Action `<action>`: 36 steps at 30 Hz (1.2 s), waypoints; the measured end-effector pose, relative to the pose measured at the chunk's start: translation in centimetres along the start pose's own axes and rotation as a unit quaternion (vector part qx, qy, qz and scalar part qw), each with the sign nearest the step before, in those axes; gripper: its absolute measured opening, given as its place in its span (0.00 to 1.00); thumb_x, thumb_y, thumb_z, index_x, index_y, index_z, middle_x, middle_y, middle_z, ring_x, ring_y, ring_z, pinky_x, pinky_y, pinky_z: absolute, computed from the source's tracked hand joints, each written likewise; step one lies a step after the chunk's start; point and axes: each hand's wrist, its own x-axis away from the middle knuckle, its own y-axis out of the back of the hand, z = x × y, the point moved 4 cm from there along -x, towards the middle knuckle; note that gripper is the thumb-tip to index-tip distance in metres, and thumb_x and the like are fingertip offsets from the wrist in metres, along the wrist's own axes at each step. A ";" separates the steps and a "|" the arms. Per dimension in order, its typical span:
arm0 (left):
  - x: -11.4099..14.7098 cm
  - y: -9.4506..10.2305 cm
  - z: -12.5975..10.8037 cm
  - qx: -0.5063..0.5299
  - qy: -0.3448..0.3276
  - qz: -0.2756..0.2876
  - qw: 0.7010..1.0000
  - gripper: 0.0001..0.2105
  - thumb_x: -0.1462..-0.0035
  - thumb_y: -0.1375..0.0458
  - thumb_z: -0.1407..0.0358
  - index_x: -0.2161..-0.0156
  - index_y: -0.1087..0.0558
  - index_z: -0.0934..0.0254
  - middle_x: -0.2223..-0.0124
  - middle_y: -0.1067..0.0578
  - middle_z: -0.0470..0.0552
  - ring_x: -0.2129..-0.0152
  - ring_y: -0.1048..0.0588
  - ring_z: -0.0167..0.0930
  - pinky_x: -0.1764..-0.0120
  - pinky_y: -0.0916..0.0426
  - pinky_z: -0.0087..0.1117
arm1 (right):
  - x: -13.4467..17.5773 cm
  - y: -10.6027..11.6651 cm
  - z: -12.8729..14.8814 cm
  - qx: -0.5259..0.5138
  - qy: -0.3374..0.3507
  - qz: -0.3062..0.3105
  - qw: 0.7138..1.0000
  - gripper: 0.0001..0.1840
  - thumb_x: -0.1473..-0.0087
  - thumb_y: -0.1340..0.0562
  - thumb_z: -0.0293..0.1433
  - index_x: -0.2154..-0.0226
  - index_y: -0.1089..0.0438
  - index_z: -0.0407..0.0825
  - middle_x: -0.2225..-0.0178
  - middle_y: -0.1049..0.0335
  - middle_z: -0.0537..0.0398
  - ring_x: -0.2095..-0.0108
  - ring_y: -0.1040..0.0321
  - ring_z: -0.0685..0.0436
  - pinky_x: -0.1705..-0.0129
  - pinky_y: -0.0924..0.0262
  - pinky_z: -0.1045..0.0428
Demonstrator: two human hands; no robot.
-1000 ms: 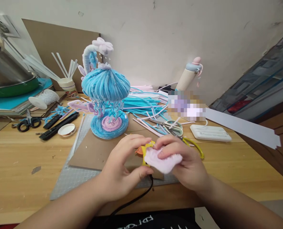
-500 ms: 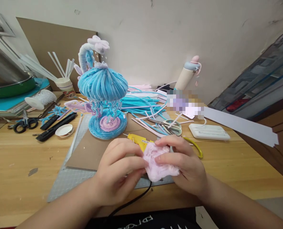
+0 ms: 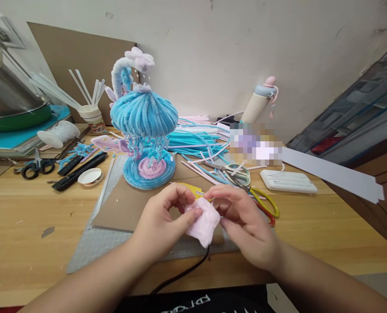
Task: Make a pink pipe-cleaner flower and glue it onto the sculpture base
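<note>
- Fuzzy piece (image 3: 203, 222) is showing pale pink.
- Jellyfish model (image 3: 143, 116) is glowing sky blue, its base (image 3: 149, 168) spiralling pink inside blue.
- Glue gun (image 3: 192, 189) is peeking out yellow.
- Bench (image 3: 33, 217) is looking honey-toned wood grain.
- Scissors (image 3: 37, 166) are sitting black.

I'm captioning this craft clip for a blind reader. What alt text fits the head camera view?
Two bare hands, left hand and right hand, pinch a fluffy pink piece over a cardboard sheet on a wooden table. Behind stands a blue pipe-cleaner jellyfish model, with loose pipe cleaners and scissors nearby.
</note>
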 end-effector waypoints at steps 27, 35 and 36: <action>0.0 0.0 -0.1 -0.148 -0.045 0.011 0.988 0.08 0.43 0.43 0.68 0.73 0.27 0.64 0.72 0.25 0.48 0.73 0.27 0.30 0.69 0.34 0.30 | 0.3 -1.8 -2.4 -0.365 -0.308 -0.027 0.878 0.19 0.48 0.33 0.42 0.58 0.35 0.51 0.64 0.26 0.54 0.70 0.24 0.44 0.68 0.31 0.50; -0.3 -0.3 0.7 0.060 0.089 0.042 0.993 0.13 0.45 0.41 0.57 0.75 0.29 0.64 0.76 0.29 0.47 0.76 0.31 0.28 0.71 0.35 0.29 | 0.1 -1.6 -2.4 -0.427 -0.306 -0.024 0.851 0.18 0.45 0.35 0.42 0.57 0.31 0.47 0.66 0.24 0.50 0.71 0.23 0.44 0.70 0.29 0.52; -0.3 -0.3 0.7 0.069 0.087 0.044 0.993 0.13 0.45 0.41 0.57 0.75 0.29 0.64 0.76 0.29 0.47 0.76 0.31 0.28 0.71 0.35 0.29 | 0.1 -1.6 -2.3 -0.426 -0.305 -0.024 0.851 0.18 0.45 0.35 0.42 0.57 0.31 0.47 0.66 0.24 0.50 0.71 0.23 0.44 0.70 0.29 0.52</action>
